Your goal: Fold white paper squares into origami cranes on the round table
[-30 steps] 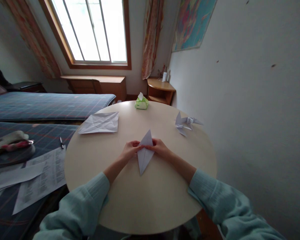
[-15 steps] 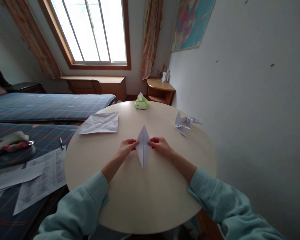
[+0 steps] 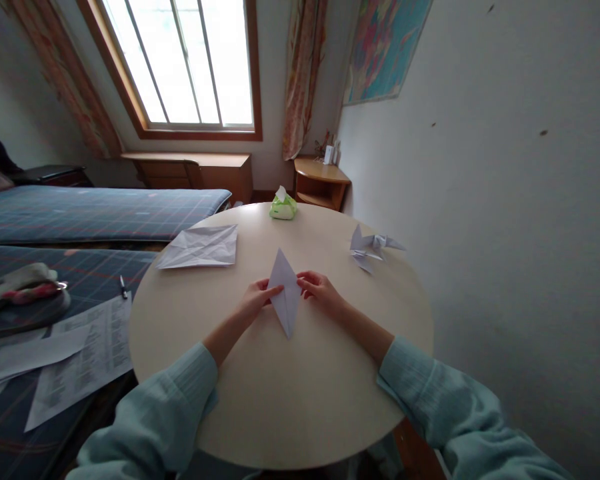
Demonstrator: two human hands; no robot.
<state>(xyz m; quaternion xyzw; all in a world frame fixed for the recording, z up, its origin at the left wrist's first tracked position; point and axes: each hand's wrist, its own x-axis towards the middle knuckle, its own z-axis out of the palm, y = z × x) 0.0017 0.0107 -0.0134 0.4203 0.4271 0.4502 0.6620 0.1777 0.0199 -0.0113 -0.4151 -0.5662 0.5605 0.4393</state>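
A white sheet folded into a narrow diamond (image 3: 286, 303) stands over the table, its upper point leaning left. My left hand (image 3: 259, 295) is closed on its left side, thumb lying across the front face and the other fingers behind. At the right corner of the diamond is my right hand (image 3: 320, 290), fingers bent and slightly apart at the paper's edge; whether the tips touch it is hard to tell. A folded paper figure (image 3: 375, 245) with pointed parts lies beyond my right hand. Farther left rests a creased sheet of white paper (image 3: 200, 247).
The round cream table (image 3: 300, 400) has a green tissue pack (image 3: 283, 208) at its far edge. On the left, a plaid mattress (image 3: 105, 270) holds printed sheets (image 3: 80, 360), a pen (image 3: 123, 287) and a bag-like item (image 3: 25, 293). A white wall (image 3: 505, 233) runs along the right.
The folded paper has tilted, its top moving left. My left thumb has slid farther onto its front, while my right fingers have loosened from the right corner.
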